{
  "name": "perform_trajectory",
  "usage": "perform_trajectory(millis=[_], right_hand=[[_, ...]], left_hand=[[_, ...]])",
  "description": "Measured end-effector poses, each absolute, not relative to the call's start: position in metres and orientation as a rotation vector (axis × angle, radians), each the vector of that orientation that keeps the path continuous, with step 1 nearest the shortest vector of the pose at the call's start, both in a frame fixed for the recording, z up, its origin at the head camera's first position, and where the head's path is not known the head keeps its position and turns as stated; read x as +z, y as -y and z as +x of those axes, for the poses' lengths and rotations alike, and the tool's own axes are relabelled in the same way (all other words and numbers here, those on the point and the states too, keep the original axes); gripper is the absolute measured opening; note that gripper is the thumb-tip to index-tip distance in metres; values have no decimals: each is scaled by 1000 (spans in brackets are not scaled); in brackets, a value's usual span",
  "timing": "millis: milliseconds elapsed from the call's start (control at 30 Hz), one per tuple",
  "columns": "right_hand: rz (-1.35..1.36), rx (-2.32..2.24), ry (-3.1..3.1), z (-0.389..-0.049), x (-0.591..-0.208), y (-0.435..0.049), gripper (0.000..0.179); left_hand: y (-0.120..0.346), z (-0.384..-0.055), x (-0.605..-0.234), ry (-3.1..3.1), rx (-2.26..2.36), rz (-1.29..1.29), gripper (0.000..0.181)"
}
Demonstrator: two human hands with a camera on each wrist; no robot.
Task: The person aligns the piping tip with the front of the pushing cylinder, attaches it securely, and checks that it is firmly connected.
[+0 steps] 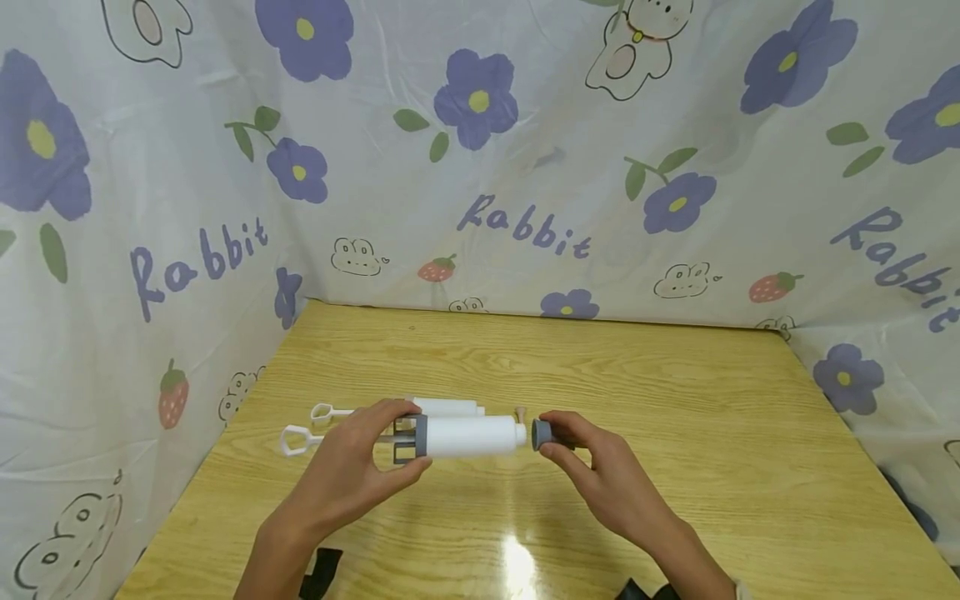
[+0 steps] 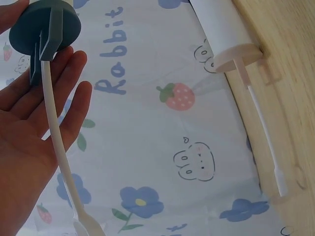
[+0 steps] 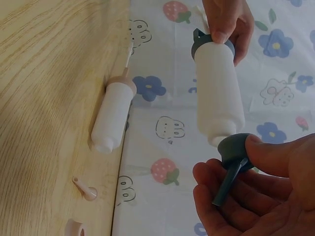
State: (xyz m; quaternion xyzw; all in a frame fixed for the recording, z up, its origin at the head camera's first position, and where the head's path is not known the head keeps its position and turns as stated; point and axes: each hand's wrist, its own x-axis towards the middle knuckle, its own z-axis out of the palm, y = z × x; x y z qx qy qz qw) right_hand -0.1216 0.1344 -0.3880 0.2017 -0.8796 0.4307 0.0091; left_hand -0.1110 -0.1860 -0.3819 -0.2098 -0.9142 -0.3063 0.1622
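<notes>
Pointing its tip (image 1: 521, 434) toward three o'clock, the white cylinder (image 1: 471, 437) is hanging above the table (image 1: 675, 400), long axis running nine-to-three, white rod (image 2: 52, 108) toward nine. The left hand (image 1: 356, 467) is clamping its grey collar (image 1: 422, 437); the right hand (image 1: 600, 471) is pinching a grey cap (image 1: 541, 434) just beside the tip. Purple "Rabbit" lettering (image 1: 522, 225) is showing on the cloth (image 1: 420, 183) at twelve. The cylinder is looking smooth.

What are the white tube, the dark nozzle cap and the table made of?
White tube: probably plastic, smooth and satin, with soft shading. Dark nozzle cap: likely moulded plastic, evenly coloured, soft sheen. Table: wood or wood-look laminate; grain shows, and glare suggests a glossy coat.
</notes>
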Motion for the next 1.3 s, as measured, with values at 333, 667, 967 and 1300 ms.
perform_trajectory(millis=[333, 667, 967, 1300], right_hand=[[631, 1315, 2735, -124, -391, -135, 39], [643, 1324, 2726, -125, -392, -133, 38], [638, 1341, 2740, -125, -391, -131, 39], [631, 1327, 2748, -126, -390, -129, 37]], left_hand=[[185, -111, -380, 2592, -863, -599, 51], [182, -111, -379, 2591, -877, -621, 51], [181, -110, -377, 2590, -880, -628, 52], [179, -109, -376, 2581, -884, -633, 53]])
